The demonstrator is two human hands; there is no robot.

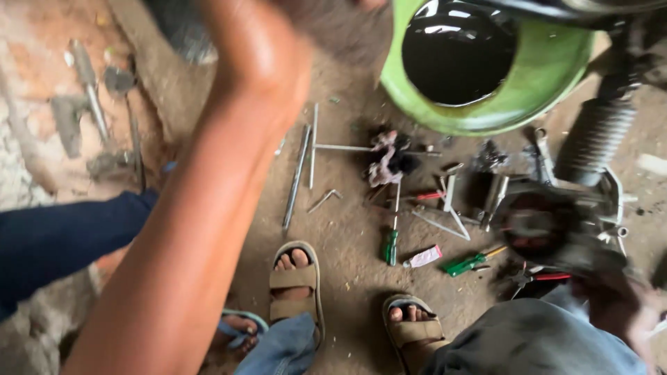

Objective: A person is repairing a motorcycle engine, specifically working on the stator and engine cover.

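The left hand (pixel 260 52) is raised in the far middle of the view, blurred, with its forearm slanting down to the near left; I cannot tell whether its fingers are apart or together, and it holds nothing that shows. The right hand (pixel 615 295) is low at the near right, dark and blurred, just beside a round metal part (pixel 538 226) with a reddish centre; its fingers look curled toward it, but a grip cannot be confirmed.

Working on that part well probably calls for steadying it with one hand and keeping the loose tools within reach: a green-handled screwdriver (pixel 391 243), a second green-handled tool (pixel 467 263) and red-handled pliers (pixel 538 276) lie on the dirt floor (pixel 347 229) nearby.

Far right, a green basin (pixel 549 76) holds glossy black liquid, apparently oil, filling it fairly high; bumping it risks a spill.
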